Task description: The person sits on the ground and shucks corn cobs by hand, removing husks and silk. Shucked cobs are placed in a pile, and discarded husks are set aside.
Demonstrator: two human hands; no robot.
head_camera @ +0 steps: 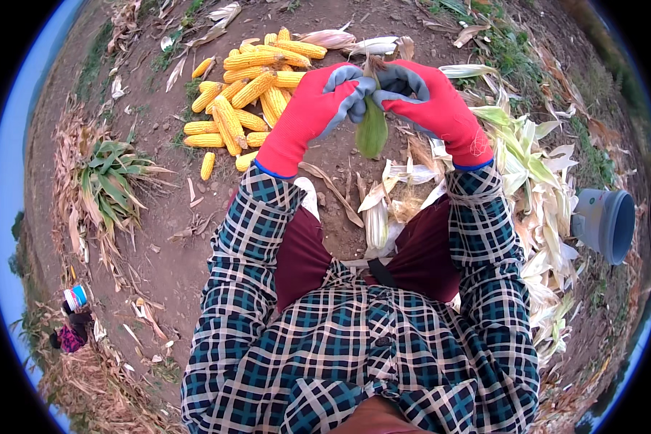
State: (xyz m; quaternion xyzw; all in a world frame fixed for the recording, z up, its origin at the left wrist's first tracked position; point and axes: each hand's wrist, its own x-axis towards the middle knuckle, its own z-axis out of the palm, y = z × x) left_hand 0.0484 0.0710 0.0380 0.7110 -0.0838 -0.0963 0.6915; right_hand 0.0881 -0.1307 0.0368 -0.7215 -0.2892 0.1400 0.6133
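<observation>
An ear of corn in its green husk (372, 133) hangs between my two gloved hands, its brown silk tip pointing away from me. My left hand (331, 103), in a red and grey work glove, pinches the husk near the tip. My right hand (417, 97), gloved alike, grips the same spot from the other side, fingertips almost touching the left ones. The husk looks closed, and no kernels show on it. Just beyond and left of my left hand lies a heap of husked yellow corn cobs (255, 81).
Stripped corn husks (542, 217) pile up along my right side, with a grey plastic bucket (602, 225) tipped beside them. Dry cornstalks (108, 184) lie on the soil at left. Far left, another person (71, 336) is near a blue and white bucket (76, 298).
</observation>
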